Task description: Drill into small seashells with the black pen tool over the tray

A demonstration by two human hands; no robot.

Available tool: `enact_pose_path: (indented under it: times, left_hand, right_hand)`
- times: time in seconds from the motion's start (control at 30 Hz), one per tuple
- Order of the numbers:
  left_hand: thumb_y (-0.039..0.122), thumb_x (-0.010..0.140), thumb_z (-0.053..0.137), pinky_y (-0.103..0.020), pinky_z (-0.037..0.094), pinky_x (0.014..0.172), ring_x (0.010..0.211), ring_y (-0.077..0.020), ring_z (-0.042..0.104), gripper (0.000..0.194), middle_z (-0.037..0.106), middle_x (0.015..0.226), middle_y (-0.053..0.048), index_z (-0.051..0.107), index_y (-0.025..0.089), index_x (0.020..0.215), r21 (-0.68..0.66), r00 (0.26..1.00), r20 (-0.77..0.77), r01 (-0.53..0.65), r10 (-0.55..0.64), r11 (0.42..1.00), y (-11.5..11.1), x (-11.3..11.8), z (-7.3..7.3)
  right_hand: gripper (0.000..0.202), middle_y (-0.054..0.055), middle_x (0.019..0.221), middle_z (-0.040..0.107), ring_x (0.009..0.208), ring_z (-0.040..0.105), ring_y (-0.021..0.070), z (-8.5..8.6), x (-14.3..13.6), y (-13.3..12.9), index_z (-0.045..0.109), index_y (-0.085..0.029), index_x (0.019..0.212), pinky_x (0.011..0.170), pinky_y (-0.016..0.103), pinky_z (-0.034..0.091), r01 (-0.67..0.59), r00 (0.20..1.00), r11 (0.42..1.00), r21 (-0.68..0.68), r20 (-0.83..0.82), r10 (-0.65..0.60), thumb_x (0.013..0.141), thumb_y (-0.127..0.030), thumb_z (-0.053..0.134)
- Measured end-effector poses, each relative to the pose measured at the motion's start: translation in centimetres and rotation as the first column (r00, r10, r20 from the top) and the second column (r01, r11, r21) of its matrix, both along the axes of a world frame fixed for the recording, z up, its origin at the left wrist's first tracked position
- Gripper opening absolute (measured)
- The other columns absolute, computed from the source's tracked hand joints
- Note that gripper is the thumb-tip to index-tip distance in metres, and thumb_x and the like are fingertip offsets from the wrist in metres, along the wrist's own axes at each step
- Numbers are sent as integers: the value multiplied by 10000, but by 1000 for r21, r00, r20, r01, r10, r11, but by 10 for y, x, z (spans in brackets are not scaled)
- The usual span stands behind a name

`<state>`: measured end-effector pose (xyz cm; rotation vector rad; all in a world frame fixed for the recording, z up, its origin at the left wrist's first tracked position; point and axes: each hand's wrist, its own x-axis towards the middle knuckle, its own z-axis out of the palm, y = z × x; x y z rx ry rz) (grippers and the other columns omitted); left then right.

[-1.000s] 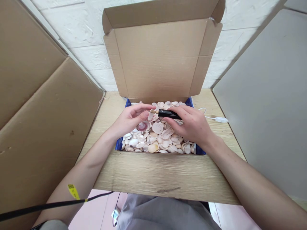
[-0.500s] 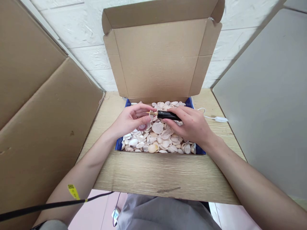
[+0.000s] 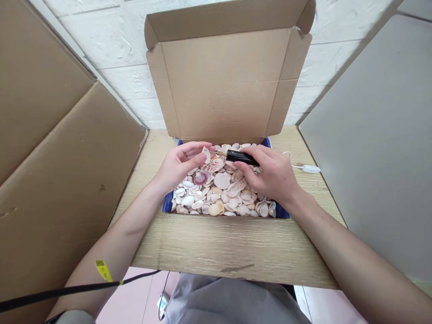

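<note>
Between thumb and fingers, my left hand [image 3: 180, 164] pinches a small white seashell [image 3: 206, 155] above the open box. My right hand [image 3: 272, 171] grips a black handheld electric drill [image 3: 241, 157] with a brass-coloured chuck and a thin bit. The bit points left at the shell; whether its tip touches or enters the shell I cannot tell. Under both hands lies a heap of seashells [image 3: 222, 181], mostly white and cream, one purple-ringed and one red-speckled. They fill the cardboard box [image 3: 222, 85], whose lid stands up at the back.
A white cable with an inline switch [image 3: 311, 168] lies on the wooden table [image 3: 216, 243] right of the box. A cardboard panel [image 3: 67, 180] stands at the left, a grey panel [image 3: 378, 135] at the right. A black cable [image 3: 67, 290] crosses over my left forearm.
The drill has shifted right and slightly up, away from my left hand. More of the thin bit shows, and the held shell has turned and moved a little left.
</note>
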<state>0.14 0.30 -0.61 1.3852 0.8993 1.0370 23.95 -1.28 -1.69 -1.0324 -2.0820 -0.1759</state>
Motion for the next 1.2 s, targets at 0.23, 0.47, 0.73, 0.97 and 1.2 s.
enact_pose_path:
  times: [0.23, 0.47, 0.73, 0.97, 1.2]
  left_hand:
    - [400, 843, 708, -361, 506, 961, 1124, -254, 658, 380, 704, 1222, -96, 706, 212, 1173, -78, 999, 36, 29, -26, 997, 1, -1, -3]
    - [366, 854, 701, -370, 499, 964, 1121, -249, 655, 303, 720, 1191, -73, 735, 229, 1122, -114, 996, 76, 49, -40, 992, 2, -1, -4]
    - [405, 858, 688, -406, 435, 1045, 1193, -272, 612, 312, 688, 1255, -86, 741, 250, 1123, -70, 999, 1, 40, -40, 997, 3, -5, -7]
    - [429, 820, 721, -369, 533, 923, 1034, -243, 691, 371, 719, 1188, -91, 733, 241, 1139, -108, 998, -46, 47, -52, 993, 2, -4, -5]
    - [442, 779, 759, -343, 539, 902, 928, -201, 714, 359, 752, 1107, -71, 751, 276, 1097, -125, 995, -76, 56, -66, 991, 2, -4, -3]
  right_hand:
    - [227, 75, 865, 723, 779, 679, 208, 0, 0, 0, 638, -157, 1003, 670, 316, 518, 21, 1000, 1000, -20, -13, -21, 912, -356, 578]
    - [214, 76, 838, 708, 766, 633, 224, -1, 1, 3, 646, -156, 1002, 694, 352, 507, 47, 999, 999, -17, -26, -47, 885, -331, 606]
    - [206, 89, 856, 709, 782, 597, 235, -1, 0, 4, 656, -153, 988, 722, 383, 502, 40, 998, 999, -4, -43, -40, 886, -323, 600]
    - [159, 71, 921, 707, 862, 615, 245, 1, 2, 4, 653, -215, 1021, 792, 412, 505, 51, 997, 998, 20, -52, -50, 879, -275, 616]
    - [145, 71, 951, 700, 895, 610, 247, 1, 3, 5, 645, -224, 1018, 793, 401, 484, 84, 995, 996, 41, -64, -81, 882, -260, 611]
